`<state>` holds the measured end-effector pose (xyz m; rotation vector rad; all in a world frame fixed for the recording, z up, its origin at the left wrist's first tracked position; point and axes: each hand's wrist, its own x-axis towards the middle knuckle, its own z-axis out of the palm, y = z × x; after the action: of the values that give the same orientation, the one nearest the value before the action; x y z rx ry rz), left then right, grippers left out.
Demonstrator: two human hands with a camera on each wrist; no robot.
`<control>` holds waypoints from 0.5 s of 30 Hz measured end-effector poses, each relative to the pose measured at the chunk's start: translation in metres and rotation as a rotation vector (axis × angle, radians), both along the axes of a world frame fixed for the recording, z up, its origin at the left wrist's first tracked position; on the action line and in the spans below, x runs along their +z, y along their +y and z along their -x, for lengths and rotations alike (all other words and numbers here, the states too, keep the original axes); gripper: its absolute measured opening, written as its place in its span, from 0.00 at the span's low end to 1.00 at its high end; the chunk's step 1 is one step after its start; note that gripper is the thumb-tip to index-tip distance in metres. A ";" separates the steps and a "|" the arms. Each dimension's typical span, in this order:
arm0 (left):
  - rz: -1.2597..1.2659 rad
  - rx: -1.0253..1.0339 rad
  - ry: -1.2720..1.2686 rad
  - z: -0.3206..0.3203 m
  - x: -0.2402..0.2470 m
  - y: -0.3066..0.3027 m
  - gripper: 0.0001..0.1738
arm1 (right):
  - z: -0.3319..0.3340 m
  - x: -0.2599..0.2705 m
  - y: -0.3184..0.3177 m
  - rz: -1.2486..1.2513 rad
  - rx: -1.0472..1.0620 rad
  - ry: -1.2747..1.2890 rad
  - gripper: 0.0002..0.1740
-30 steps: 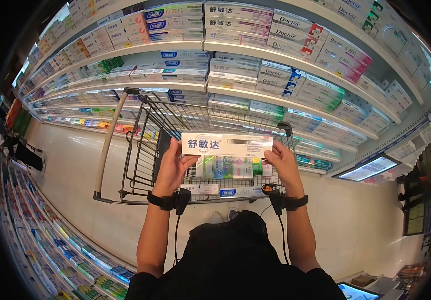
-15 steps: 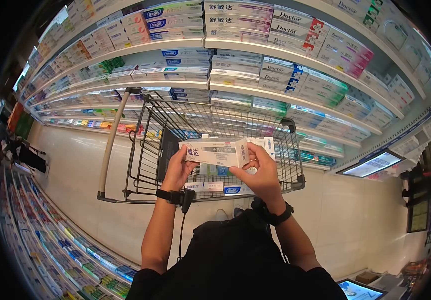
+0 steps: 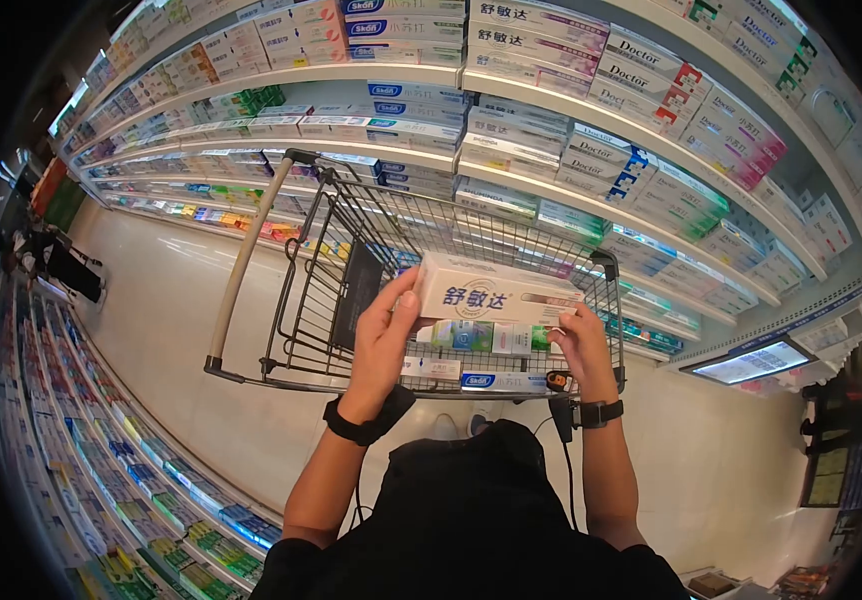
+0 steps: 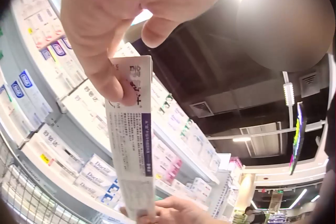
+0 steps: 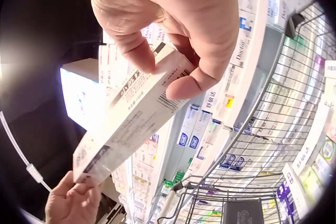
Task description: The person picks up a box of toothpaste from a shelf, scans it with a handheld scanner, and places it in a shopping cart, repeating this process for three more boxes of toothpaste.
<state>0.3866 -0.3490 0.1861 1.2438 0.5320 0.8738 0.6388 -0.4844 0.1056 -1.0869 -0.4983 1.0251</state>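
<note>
A long white toothpaste box (image 3: 496, 290) with large dark blue characters is held level above the shopping cart, its front turned toward the head camera. My left hand (image 3: 386, 338) grips its left end. At the other end, my right hand (image 3: 588, 345) pinches the box with thumb and fingers. Fine print and a dark blue band show on one long side of the toothpaste box (image 4: 131, 145) in the left wrist view. In the right wrist view, a barcode lies beside the right hand's fingertips (image 5: 181, 87).
Below the box stands the wire shopping cart (image 3: 296, 345), with several boxes inside, among them a blue-and-white one (image 3: 504, 381) along the near side. Shelves (image 3: 371, 72) stacked with toothpaste boxes rise beyond it. More shelving (image 3: 151, 480) runs along the lower left. A lit screen (image 3: 751, 357) stands at right.
The toothpaste box was front-on, then turned to show its right end, and now shows its front again with its left end nearer. Both hands have kept hold of it. The head view has shifted.
</note>
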 end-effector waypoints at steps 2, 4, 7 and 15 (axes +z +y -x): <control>-0.019 0.020 0.008 -0.006 0.010 -0.018 0.30 | -0.008 -0.012 0.000 -0.041 0.007 0.138 0.19; -0.053 0.000 0.005 -0.009 0.016 -0.028 0.31 | -0.008 -0.013 0.000 -0.064 0.025 0.153 0.20; -0.088 -0.011 0.003 -0.011 0.016 -0.029 0.32 | -0.010 -0.019 -0.001 -0.088 0.063 0.163 0.21; 0.121 -0.002 -0.002 -0.001 -0.025 0.021 0.29 | 0.009 0.019 -0.003 -0.029 -0.089 -0.197 0.28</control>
<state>0.3873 -0.3282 0.1608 1.1328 0.5737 0.8291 0.6300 -0.4876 0.1251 -1.1798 -0.6163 0.8345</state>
